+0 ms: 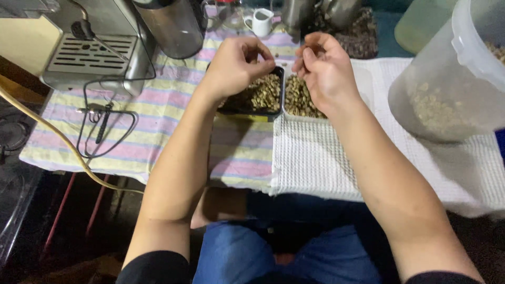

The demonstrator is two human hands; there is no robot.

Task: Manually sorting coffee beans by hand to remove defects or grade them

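The person sits at a table covered by a pastel striped cloth (158, 105), with a white waffle-weave towel (315, 158) laid over its right part. Both forearms reach forward so the hands meet above two small trays set side by side, touching along their inner edges.

The left hand (236, 66) hovers over the black rectangular tray (231, 109), which holds pale greenish-brown beans (265, 92). Its fingers are curled in with thumb and fingertips pinched together; whether a bean sits between them cannot be told, since the knuckles hide the tips. The right hand (323, 66) hangs over the neighbouring white tray (285, 111), also filled with the same kind of beans, and its fingers are likewise drawn together in a loose pinch, with nothing visible in the grip. Holding both hands low and close over the trays keeps anything picked up from scattering, and the towel underneath likely stops stray beans from rolling.

At the right edge a large translucent plastic tub (447, 84) leans tilted, with more beans heaped inside. On the left stands a metal machine with a slotted drip grille (87, 52), its black cable (100, 126) looped on the cloth. A small white jug (260, 22) stands behind the trays, well apart from the hands.
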